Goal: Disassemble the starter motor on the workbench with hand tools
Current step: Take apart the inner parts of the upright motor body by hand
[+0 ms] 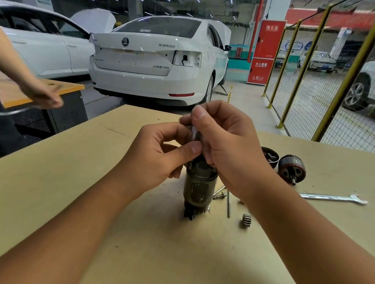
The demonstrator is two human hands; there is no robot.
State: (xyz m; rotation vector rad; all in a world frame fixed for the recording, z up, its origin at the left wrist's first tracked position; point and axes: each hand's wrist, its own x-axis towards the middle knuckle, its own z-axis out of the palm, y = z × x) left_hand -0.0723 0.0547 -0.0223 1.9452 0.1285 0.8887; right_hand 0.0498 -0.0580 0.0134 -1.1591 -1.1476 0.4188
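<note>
Starter motor body (200,188): upright on table (98,166), centre, terminal end down. Metal, rigid; likely heavy, greasy, prone to tip. Best grip: round casing mid-height.
Left hand (161,155): fingers curled, pinching small part at top of body.
Right hand (222,145): fingers curled round same blurred part; identity unclear.
Loose items right of body: armature (291,168), end cap (270,156), long bolts (228,202), pinion gear (246,220), open-end wrench (333,198).
</note>
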